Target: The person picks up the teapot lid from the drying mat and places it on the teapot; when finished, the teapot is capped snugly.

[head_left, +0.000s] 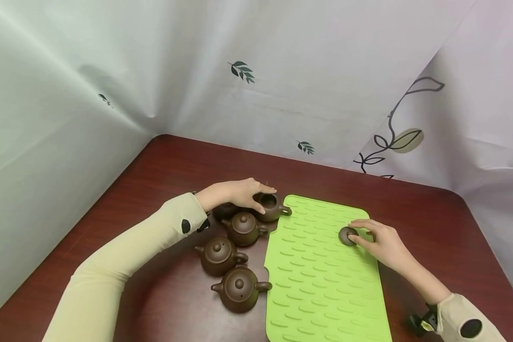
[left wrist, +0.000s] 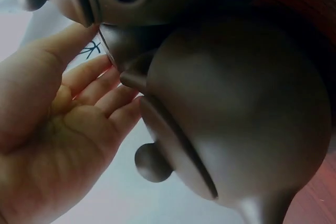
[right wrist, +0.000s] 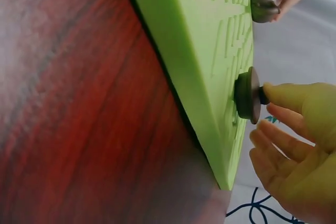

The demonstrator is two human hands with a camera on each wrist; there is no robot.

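An uncovered brown clay teapot [head_left: 275,213] stands at the far left corner of the green mat, its handle reaching over the mat's edge. My left hand [head_left: 242,192] holds this teapot around its open mouth, thumb on the near side and fingers on the far side. Over the right part of the mat, my right hand [head_left: 386,244] pinches a small round teapot lid [head_left: 346,236] by its knob. In the right wrist view, the lid [right wrist: 245,98] has its underside toward the mat, close to the surface. Beside the left hand is a lidded teapot [head_left: 243,230].
A ribbed green mat [head_left: 316,285] lies on the dark red wooden table [head_left: 175,299]. Left of it stand two more lidded teapots [head_left: 219,257] [head_left: 238,290], and another teapot [head_left: 225,210] is mostly hidden under the left wrist. Pale patterned curtain [head_left: 273,109] hangs behind the table.
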